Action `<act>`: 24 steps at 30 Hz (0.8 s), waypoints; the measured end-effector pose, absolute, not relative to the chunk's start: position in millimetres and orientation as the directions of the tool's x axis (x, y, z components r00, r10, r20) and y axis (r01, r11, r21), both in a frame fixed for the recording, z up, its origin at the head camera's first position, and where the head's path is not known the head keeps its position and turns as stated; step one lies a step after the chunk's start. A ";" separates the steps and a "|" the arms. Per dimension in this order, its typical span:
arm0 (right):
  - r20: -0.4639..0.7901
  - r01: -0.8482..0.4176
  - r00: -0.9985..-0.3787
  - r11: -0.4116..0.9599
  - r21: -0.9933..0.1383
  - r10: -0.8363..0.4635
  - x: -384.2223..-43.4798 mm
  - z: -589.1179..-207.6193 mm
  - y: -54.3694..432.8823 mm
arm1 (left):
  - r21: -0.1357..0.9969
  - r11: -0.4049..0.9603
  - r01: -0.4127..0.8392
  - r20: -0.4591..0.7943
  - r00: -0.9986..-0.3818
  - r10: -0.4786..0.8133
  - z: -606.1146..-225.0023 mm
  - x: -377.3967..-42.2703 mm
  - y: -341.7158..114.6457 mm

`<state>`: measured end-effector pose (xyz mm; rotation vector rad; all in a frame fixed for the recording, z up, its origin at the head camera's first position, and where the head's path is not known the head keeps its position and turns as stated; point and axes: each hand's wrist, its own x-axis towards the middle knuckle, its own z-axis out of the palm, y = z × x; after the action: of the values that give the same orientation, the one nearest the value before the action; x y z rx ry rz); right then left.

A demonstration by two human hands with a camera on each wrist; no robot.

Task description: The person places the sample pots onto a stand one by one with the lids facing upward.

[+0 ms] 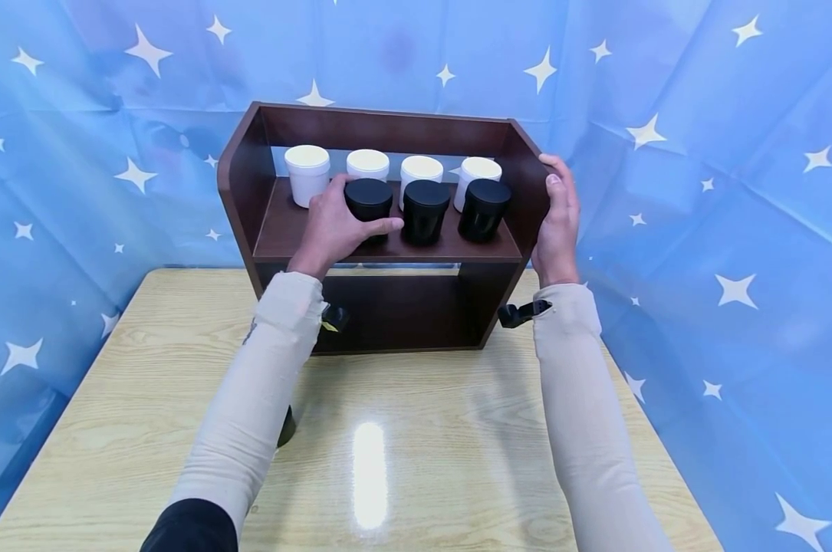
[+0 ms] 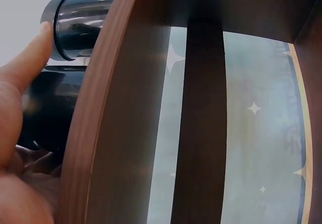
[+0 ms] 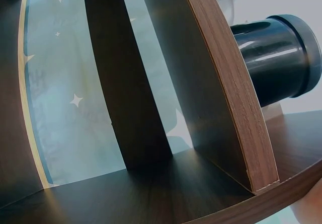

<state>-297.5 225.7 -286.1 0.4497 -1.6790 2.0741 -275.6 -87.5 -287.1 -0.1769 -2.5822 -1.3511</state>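
Note:
A dark brown two-tier shelf (image 1: 388, 259) stands on the table. On its upper board my left hand (image 1: 333, 226) holds the leftmost black jar (image 1: 369, 193), fingers behind it and thumb in front. The thumb tip reaches the middle black jar (image 1: 425, 211); in the left wrist view, the thumb (image 2: 32, 58) overlaps that jar's lid (image 2: 53, 30). A third black jar (image 1: 483, 211) sits at the right. Behind them is a row of several white jars (image 1: 308, 172). My right hand (image 1: 559, 222) grips the shelf's right side panel (image 1: 526, 184) from outside; the right wrist view barely shows it.
The shelf's lower tier (image 1: 402, 310) lies below the jars. A black object (image 1: 287, 428) on the wooden table (image 1: 443, 429) is mostly hidden by my left forearm. Blue star-patterned cloth (image 1: 698, 192) hangs behind and at both sides.

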 end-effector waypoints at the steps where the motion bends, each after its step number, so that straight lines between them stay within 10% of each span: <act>1: 0.504 -0.519 -0.855 -0.172 -0.837 0.125 -296.5 -285.5 225.4 | 0.796 0.568 0.209 0.252 -0.968 0.003 -287.2 -274.8 -88.3; 24: 0.487 -0.503 -0.863 -0.139 -0.853 0.133 -295.6 -283.6 225.2 | 0.886 0.331 0.325 0.396 -0.901 -0.176 -282.0 -219.7 -127.2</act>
<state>-295.6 225.2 -283.6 0.4134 -1.7190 2.0515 -219.7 -127.2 -282.0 -0.1316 -2.1778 -1.5968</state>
